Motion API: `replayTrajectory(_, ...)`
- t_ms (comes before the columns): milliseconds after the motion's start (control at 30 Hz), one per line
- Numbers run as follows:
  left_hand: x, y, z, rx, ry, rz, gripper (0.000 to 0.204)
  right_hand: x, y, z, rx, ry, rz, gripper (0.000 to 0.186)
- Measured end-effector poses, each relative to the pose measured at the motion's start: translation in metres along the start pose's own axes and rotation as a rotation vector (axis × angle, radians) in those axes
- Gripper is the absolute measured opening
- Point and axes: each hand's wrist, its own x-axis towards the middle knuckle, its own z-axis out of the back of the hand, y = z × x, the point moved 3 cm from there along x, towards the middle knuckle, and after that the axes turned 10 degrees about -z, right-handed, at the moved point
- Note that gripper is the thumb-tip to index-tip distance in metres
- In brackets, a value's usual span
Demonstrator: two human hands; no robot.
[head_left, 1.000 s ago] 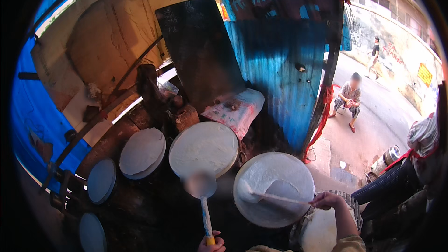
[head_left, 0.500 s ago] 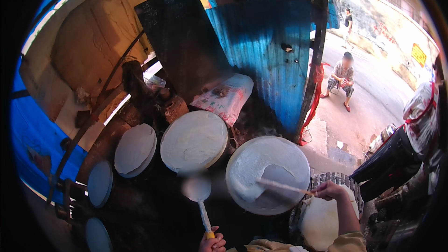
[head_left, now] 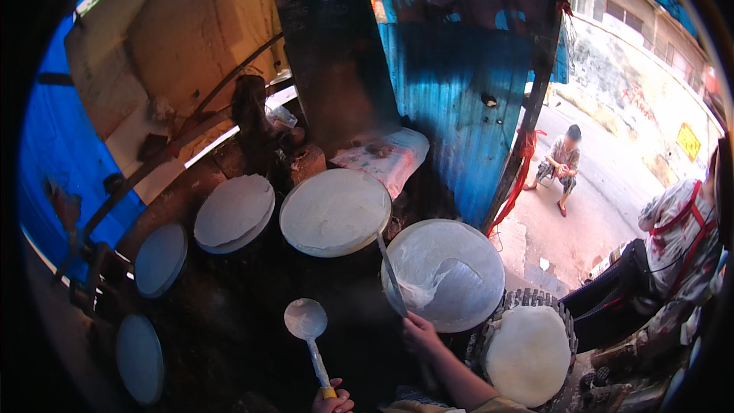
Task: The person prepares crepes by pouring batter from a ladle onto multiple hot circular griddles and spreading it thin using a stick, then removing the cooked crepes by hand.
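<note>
My left hand (head_left: 332, 399) is closed round the yellow-ended handle of a batter-coated ladle (head_left: 306, 320), upright over the dark stove. My right hand (head_left: 419, 333) grips a long thin spatula (head_left: 395, 283), its far tip at the edge where two griddles stand side by side. The right griddle (head_left: 466, 300) carries a pale, unevenly spread batter layer with a curved bare patch. The middle griddle (head_left: 335, 214) is covered by a pale round sheet. Below right, pale round flatbreads (head_left: 527, 356) lie on a slatted rack.
More round griddles (head_left: 235, 210), (head_left: 159, 260), (head_left: 139, 358) ring the left. A printed sack (head_left: 386, 153) and dark board (head_left: 329, 69) stand behind, beside a blue corrugated sheet (head_left: 451, 122). A seated person (head_left: 560, 164) is in the lane; another (head_left: 680, 237) stands at right.
My right hand and spatula have swung left, from lying across the right griddle's batter to its left rim. The standing person at right shows more. Another walker in the lane is no longer visible.
</note>
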Motion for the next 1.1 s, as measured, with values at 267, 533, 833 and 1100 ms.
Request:
replayTrajectory(267, -0.044, -0.007, 0.043, -0.189, 0.023, -0.046, 0.037, -0.012, -0.093, -0.027, 0.132, -0.473, -0.037, 0.007)
replayTrajectory(533, -0.057, -0.011, 0.055, -0.170, 0.032, -0.009, 0.038, -0.043, -0.093, -0.021, -0.003, -0.642, 0.199, 0.018)
replayTrajectory(833, -0.057, -0.018, 0.047, -0.083, 0.079, 0.042, 0.040, -0.033, -0.100, 0.040, -0.257, -0.535, 0.260, 0.016)
replayTrajectory(1100, -0.035, 0.001, 0.020, 0.009, 0.154, 0.084, 0.036, -0.041, -0.119, 0.098, -0.439, -0.818, 0.562, 0.013)
